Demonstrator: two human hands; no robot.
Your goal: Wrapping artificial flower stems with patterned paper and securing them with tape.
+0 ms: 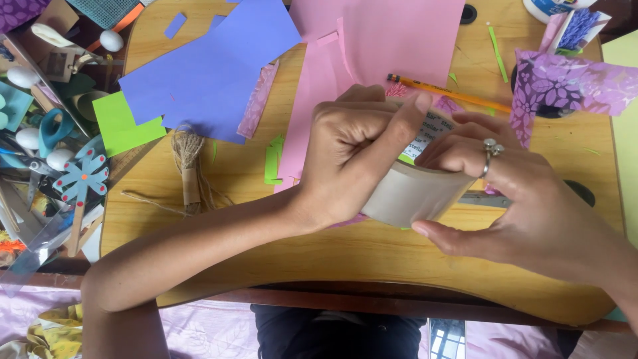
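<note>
A wide roll of beige tape (pixel 413 193) is held over the wooden desk (pixel 266 246) by both hands. My left hand (pixel 355 149) grips the roll from the left, its thumb stretched over the roll's top rim. My right hand (pixel 518 199), wearing a ring, cups the roll from the right, with fingers on its top and thumb under its lower edge. A pink paper sheet (pixel 379 46) lies just behind the hands, with a yellow pencil (pixel 448 93) at its right edge.
A purple-blue paper sheet (pixel 212 73), a green paper piece (pixel 123 123) and a twine spool (pixel 188 159) lie on the left. Patterned purple paper (pixel 565 86) sits at the right. Craft clutter, including scissors (pixel 50 129) and a paper flower (pixel 83 176), fills the far left.
</note>
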